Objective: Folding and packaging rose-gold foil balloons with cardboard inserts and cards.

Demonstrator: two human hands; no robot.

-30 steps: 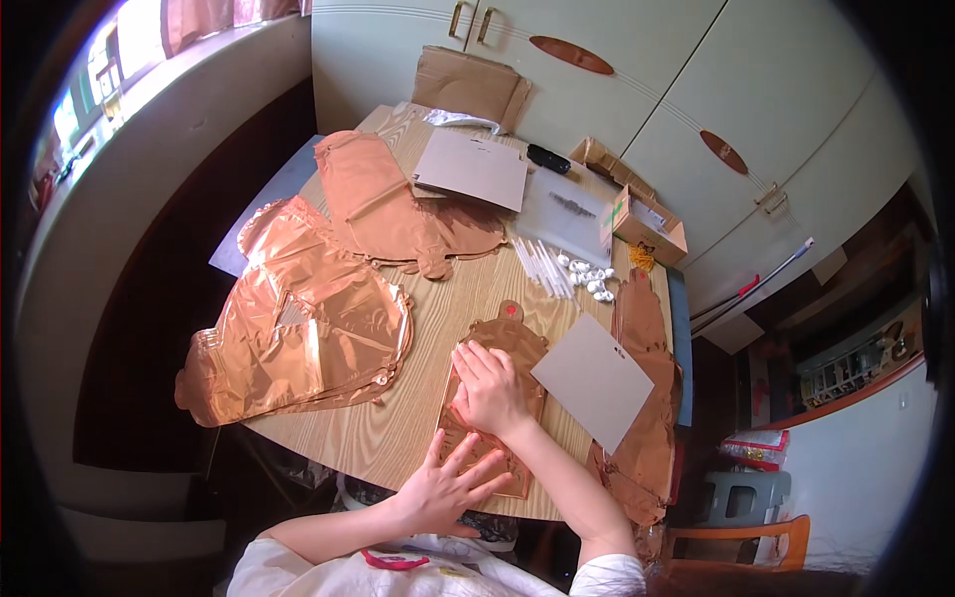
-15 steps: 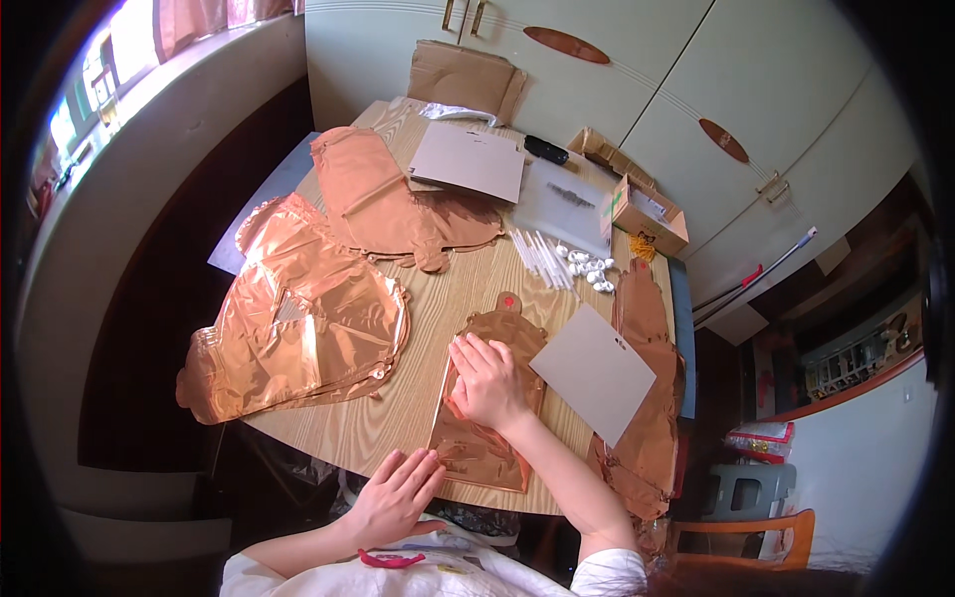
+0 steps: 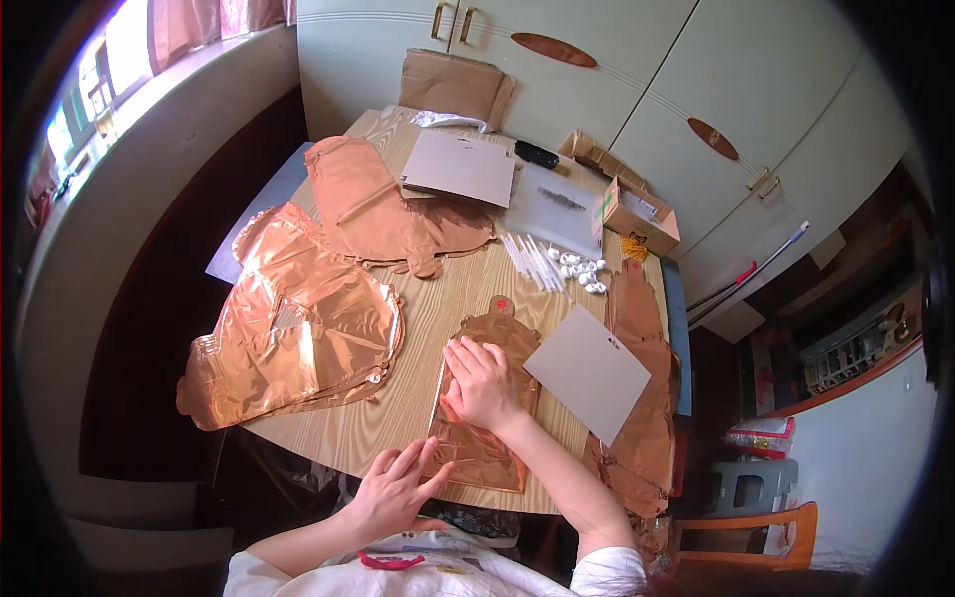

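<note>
At lower middle, one copper foil (image 3: 483, 453) looks folded; left-side foils (image 3: 313, 323) lie wide.
Right hand (image 3: 482, 388) lies flat on it; left hand (image 3: 398, 492) spreads at its edge.

daylight glares through a window (image 3: 117, 55) at upper left, beside a pink curtain (image 3: 189, 28). below runs a pale wall (image 3: 189, 174) with a dark lower section (image 3: 199, 264). a pale cabinet (image 3: 567, 99) with metal handles (image 3: 439, 20) and oval brown inlays (image 3: 554, 50) stands behind a wood-grain table (image 3: 433, 308). at right are a grey stool (image 3: 783, 480), an orange-brown chair (image 3: 804, 532) and a white wall (image 3: 875, 448).
</note>
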